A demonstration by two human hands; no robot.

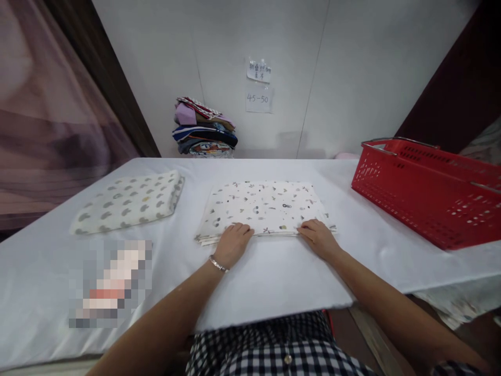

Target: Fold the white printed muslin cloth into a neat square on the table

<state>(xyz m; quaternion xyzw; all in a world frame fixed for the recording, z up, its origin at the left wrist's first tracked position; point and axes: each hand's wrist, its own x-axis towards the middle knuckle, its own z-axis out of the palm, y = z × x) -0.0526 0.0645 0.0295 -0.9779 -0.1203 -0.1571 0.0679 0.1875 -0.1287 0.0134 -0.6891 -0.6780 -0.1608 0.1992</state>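
Note:
A white cloth point(266, 206) with small grey, green and yellow prints lies folded in layers on the white-covered table in front of me. My left hand point(234, 241) grips its near edge left of the middle, fingers closed on the fabric. At the same edge, farther right, my right hand point(318, 237) pinches the cloth between thumb and fingers. The layers show as loose ends at the near left corner. Both thumbs' exact hold is partly hidden by the fingers.
Left of me lies another folded cloth point(131, 202) with grey cloud-like shapes, and nearer, a pixelated object point(113, 282). A red plastic basket point(426, 188) stands at the right. Behind the table's far edge rises a stack of folded fabrics point(204, 128); paper signs point(259, 98) hang on the wall.

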